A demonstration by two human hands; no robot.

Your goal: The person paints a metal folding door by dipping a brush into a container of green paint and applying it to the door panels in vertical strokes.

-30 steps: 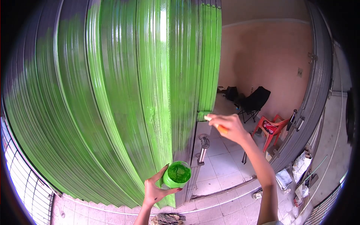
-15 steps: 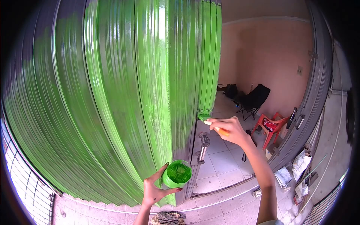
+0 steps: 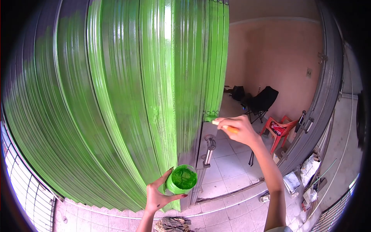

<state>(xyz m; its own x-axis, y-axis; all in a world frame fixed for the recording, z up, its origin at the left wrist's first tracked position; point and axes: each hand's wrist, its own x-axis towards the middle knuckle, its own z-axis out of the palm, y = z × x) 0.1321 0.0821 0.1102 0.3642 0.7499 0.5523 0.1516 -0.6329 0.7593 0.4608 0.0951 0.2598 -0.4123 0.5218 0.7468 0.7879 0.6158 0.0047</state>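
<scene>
My left hand [image 3: 157, 195] is wrapped round a cup of green paint [image 3: 184, 179] at the lower middle, thumb and a finger on its sides. Higher up and to the right, my right hand [image 3: 240, 129] grips a paintbrush [image 3: 232, 129] with an orange and pale handle. Its green bristles are at the lower end of the narrow green strip [image 3: 216, 58] on the door edge. The folding metal door [image 3: 116, 96] fills the left side, streaked bright green over dark grey. A metal handle [image 3: 209, 150] is below the brush.
Through the doorway are a black folding chair [image 3: 263, 101] and a red plastic chair [image 3: 280, 131]. Papers and debris [image 3: 309, 174] lie at the right. A crumpled cloth [image 3: 172, 224] is on the tiled floor below. The grey door frame [image 3: 322, 100] stands to the right.
My right hand and the brush have shifted slightly up and to the right. My left hand and the cup have hardly moved.
</scene>
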